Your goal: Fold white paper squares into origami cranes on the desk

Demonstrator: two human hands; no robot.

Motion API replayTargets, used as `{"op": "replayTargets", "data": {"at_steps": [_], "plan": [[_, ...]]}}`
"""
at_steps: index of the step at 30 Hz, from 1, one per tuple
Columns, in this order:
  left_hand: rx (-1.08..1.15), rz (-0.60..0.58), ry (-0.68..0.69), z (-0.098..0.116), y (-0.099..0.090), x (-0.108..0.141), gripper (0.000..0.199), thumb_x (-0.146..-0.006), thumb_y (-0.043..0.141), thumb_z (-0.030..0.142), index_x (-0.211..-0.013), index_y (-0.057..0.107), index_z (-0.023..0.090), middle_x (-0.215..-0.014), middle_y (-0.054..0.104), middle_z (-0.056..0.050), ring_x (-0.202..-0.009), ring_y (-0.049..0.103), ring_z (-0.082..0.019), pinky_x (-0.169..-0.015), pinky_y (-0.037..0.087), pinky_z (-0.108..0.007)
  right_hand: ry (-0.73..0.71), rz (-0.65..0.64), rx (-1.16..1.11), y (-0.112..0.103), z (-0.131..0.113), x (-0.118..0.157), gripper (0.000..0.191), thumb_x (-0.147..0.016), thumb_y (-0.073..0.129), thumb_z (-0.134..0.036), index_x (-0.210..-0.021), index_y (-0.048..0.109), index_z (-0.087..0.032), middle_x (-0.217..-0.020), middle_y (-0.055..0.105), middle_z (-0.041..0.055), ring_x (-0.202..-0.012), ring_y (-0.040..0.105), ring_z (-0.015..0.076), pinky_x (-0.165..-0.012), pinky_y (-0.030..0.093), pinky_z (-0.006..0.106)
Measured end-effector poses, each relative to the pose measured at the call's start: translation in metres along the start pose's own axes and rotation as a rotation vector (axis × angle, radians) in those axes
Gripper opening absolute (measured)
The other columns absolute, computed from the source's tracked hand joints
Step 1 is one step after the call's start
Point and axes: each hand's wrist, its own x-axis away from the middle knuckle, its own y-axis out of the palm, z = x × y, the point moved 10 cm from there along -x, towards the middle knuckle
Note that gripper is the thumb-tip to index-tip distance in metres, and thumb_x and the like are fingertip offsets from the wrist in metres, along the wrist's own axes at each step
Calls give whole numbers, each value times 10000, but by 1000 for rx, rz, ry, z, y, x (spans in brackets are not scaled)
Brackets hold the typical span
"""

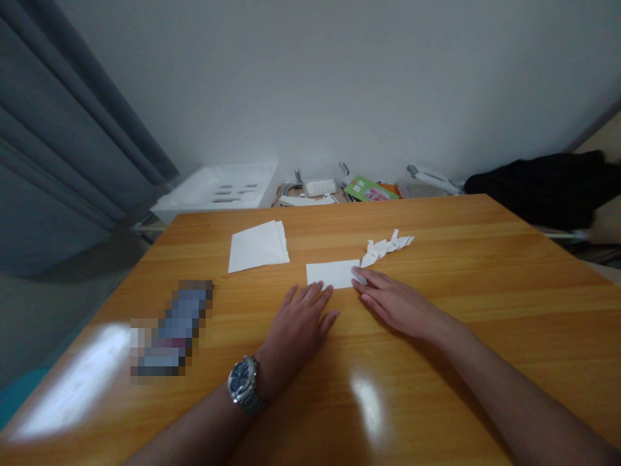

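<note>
A white folded paper rectangle (330, 274) lies flat on the wooden table in front of me. My left hand (305, 318) rests palm down, its stretched fingertips on the paper's near edge and its thumb apart. At the paper's right end, my right hand (388, 299) lays its outstretched fingers on the corner, partly covering it. Just beyond that hand are small folded white paper figures (387, 247) in a row, with thin upright necks. A stack of white paper sheets (257, 247) sits farther back on the left.
A pixelated, phone-like object (177, 329) is on the left of the wooden table (436, 388). Past the far edge are a white moulded tray (223, 188), a green booklet (367, 189) and assorted items. Dark cloth (538, 191) lies at right; a grey curtain (63, 149) hangs at left.
</note>
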Motion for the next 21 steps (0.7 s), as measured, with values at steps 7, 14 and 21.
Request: {"op": "replayTargets", "data": {"at_steps": [7, 14, 21], "plan": [[-5, -8, -14, -2, 0, 0, 454, -1032, 459, 393, -1443, 496, 205, -1476, 540, -109, -1338, 518, -272, -1167, 351, -491, -61, -75, 42, 11, 0, 7, 547, -1044, 415, -357, -1540, 411, -124, -1618, 342, 141, -1489, 346, 270, -1223, 336, 443], [0, -3, -24, -1, -2, 1, 464, -1023, 479, 388, -1455, 488, 219, -1477, 542, -109, -1346, 515, -280, -1171, 349, -514, -11, -131, 19, 20, 12, 19, 722, -1017, 437, -524, -1602, 261, -139, -1640, 247, 150, -1507, 281, 300, -1222, 327, 471], [-7, -6, -20, -1, -2, 0, 460, -1019, 479, 407, -1446, 492, 234, -1465, 552, -101, -1336, 519, -283, -1165, 346, -518, 39, -136, 30, 21, 16, 23, 754, -1009, 430, -550, -1607, 247, -129, -1639, 242, 158, -1501, 288, 324, -1213, 341, 488]]}}
